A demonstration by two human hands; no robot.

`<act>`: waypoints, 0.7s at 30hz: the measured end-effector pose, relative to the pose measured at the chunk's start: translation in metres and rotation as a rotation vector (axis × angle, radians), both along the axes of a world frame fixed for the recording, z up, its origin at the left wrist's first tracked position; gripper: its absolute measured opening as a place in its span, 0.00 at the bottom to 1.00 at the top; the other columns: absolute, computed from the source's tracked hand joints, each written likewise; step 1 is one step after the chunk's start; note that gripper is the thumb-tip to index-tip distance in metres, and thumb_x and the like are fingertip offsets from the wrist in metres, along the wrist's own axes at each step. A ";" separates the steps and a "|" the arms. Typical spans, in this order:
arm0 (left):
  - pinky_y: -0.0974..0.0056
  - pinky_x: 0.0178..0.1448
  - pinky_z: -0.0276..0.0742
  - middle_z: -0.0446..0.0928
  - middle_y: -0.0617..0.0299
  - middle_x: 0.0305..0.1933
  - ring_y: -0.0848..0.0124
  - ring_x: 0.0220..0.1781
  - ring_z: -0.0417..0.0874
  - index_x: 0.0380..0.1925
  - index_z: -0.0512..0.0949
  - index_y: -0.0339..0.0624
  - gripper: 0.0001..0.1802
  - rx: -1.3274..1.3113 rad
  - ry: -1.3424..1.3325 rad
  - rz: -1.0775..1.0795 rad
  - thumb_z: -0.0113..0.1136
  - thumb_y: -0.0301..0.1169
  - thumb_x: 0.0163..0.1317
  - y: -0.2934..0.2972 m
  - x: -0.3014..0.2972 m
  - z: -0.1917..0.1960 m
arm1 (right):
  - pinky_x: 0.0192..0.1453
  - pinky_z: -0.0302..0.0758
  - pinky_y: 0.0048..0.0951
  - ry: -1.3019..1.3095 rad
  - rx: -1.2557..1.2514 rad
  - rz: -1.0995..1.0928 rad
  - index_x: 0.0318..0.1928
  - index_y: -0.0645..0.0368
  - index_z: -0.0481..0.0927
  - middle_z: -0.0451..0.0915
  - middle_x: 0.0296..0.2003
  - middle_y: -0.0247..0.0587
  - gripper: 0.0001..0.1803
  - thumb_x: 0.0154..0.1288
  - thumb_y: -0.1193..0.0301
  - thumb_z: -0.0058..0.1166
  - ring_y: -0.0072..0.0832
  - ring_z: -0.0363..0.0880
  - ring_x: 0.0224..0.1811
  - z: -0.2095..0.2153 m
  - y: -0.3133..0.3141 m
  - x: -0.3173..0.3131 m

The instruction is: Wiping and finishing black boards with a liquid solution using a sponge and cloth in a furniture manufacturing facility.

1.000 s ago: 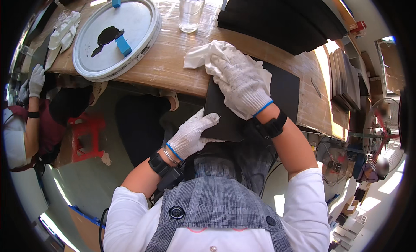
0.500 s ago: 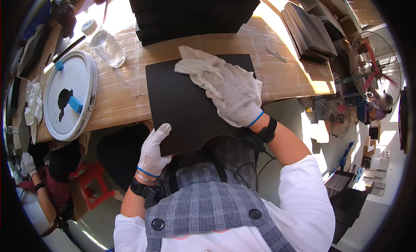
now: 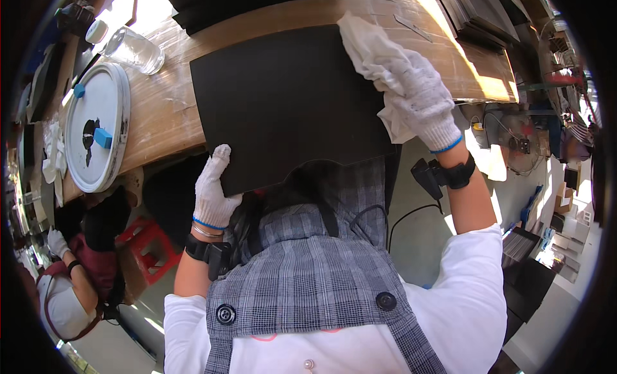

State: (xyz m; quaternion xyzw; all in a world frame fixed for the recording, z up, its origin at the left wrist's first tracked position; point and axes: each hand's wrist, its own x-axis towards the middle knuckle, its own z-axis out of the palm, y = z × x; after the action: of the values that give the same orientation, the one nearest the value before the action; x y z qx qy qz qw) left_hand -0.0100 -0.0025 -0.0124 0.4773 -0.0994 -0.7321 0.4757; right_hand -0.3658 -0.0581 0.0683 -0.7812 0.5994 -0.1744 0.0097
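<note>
A flat black panel [image 3: 289, 104] with a curved notch in its near edge lies partly on the table and juts out toward me. My left hand [image 3: 216, 191], in a white knit glove, grips the panel's near left corner, thumb on top and fingers hidden beneath. At the panel's right edge is my gloved right hand [image 3: 421, 94], closed on a crumpled white cloth [image 3: 366, 46]. Part of the cloth hangs below that hand, beside the panel's right side.
To the left lies a round white lid [image 3: 116, 152] bearing a dark smear and two blue blocks. A clear bottle [image 3: 138, 50] stands behind it. Black panels are stacked at the back [image 3: 250, 4] and far right [image 3: 475, 17]. A thin blade [image 3: 412, 28] lies between. Another person sits at left.
My right hand has moved right with the cloth, from the panel's middle to its right edge. The panel looks larger and closer, and the view has shifted.
</note>
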 end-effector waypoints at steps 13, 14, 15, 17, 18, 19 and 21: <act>0.69 0.51 0.83 0.82 0.62 0.48 0.71 0.51 0.83 0.53 0.79 0.38 0.15 -0.114 -0.172 0.032 0.57 0.33 0.71 -0.001 0.001 -0.007 | 0.43 0.73 0.45 0.296 0.185 -0.095 0.44 0.47 0.80 0.76 0.42 0.38 0.18 0.49 0.65 0.65 0.39 0.76 0.45 -0.012 0.020 0.033; 0.70 0.50 0.83 0.82 0.62 0.47 0.72 0.50 0.84 0.52 0.80 0.38 0.14 -0.100 -0.143 0.025 0.57 0.33 0.71 -0.001 0.003 -0.011 | 0.43 0.73 0.45 0.334 0.191 -0.051 0.43 0.46 0.80 0.76 0.42 0.37 0.18 0.49 0.65 0.65 0.38 0.76 0.44 -0.009 0.028 0.045; 0.70 0.49 0.83 0.82 0.63 0.46 0.72 0.49 0.84 0.50 0.80 0.38 0.13 -0.085 -0.114 0.018 0.57 0.33 0.71 -0.001 0.004 -0.014 | 0.42 0.72 0.46 0.371 0.198 -0.007 0.42 0.44 0.80 0.76 0.42 0.35 0.17 0.49 0.64 0.65 0.36 0.76 0.44 -0.007 0.037 0.057; 0.70 0.48 0.83 0.82 0.63 0.46 0.73 0.49 0.84 0.50 0.80 0.39 0.13 -0.119 -0.131 0.025 0.57 0.33 0.72 0.000 0.005 -0.019 | 0.43 0.71 0.46 0.369 0.237 0.139 0.40 0.45 0.81 0.76 0.42 0.35 0.15 0.50 0.62 0.65 0.36 0.76 0.44 -0.002 0.043 0.062; 0.70 0.48 0.83 0.82 0.64 0.46 0.73 0.49 0.84 0.50 0.80 0.39 0.13 -0.150 -0.150 0.030 0.56 0.33 0.72 0.001 0.005 -0.020 | 0.43 0.72 0.46 0.319 0.215 0.092 0.40 0.46 0.81 0.76 0.42 0.36 0.15 0.50 0.63 0.65 0.37 0.76 0.44 -0.003 0.039 0.058; 0.70 0.48 0.83 0.82 0.64 0.46 0.73 0.49 0.84 0.50 0.80 0.39 0.13 -0.152 -0.147 0.031 0.56 0.33 0.72 0.003 0.005 -0.021 | 0.44 0.72 0.46 0.271 0.193 0.043 0.40 0.48 0.81 0.76 0.42 0.38 0.15 0.50 0.63 0.64 0.39 0.77 0.44 -0.006 0.032 0.048; 0.70 0.47 0.83 0.82 0.64 0.46 0.74 0.48 0.84 0.49 0.81 0.40 0.11 -0.408 -0.439 -0.088 0.56 0.33 0.72 0.007 0.004 -0.020 | 0.47 0.73 0.44 0.271 0.233 -0.106 0.42 0.49 0.81 0.77 0.42 0.41 0.15 0.53 0.65 0.63 0.39 0.76 0.46 -0.004 0.018 0.036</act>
State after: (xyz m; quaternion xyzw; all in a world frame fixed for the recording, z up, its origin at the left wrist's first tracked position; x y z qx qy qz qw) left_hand -0.0056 0.0046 -0.0324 0.5140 -0.3654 -0.5965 0.4965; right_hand -0.3297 -0.0404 0.0642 -0.7584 0.6517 0.0028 0.0102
